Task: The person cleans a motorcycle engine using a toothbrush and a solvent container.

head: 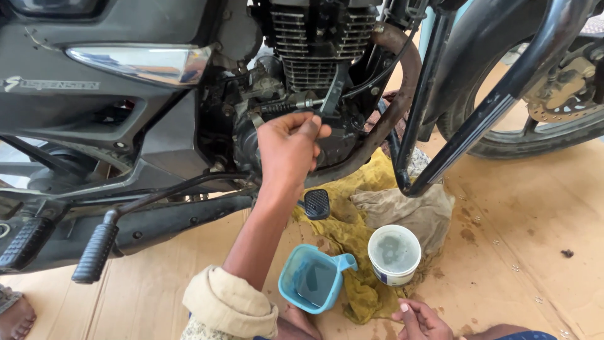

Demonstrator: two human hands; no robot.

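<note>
In the middle of the frame we see our left hand (290, 146) reaching up from the lower centre, the forearm coming out of a rolled cream sleeve (229, 304). Its fingers are pressed together at the tips, pinching a small dark part against the black, greasy motorcycle engine (302, 69) just below the ribbed cylinder fins; what exactly sits between the fingertips is too small for us to tell. A thin metal rod with a coiled spring (286, 106) runs just above the knuckles, touching or nearly touching the hand.

Our right hand (420, 320) lies at the bottom edge, right of centre, resting on the brown cardboard sheet (535, 239) that covers the floor. Its fingers are loosely curled with the thumb raised, and it holds nothing that we can see.

Between the two hands, in the lower centre, stands a light blue plastic jug with a handle (313, 278), and just to its right a small round white plastic tub (394, 254) with a cloudy liquid inside. Both sit on a stained yellow rag (352, 233), beside a crumpled beige cloth (409, 211). A rusty curved exhaust pipe (402, 88) bends down at upper centre, and a black rubber footpeg (94, 253) juts out at lower left.
</note>
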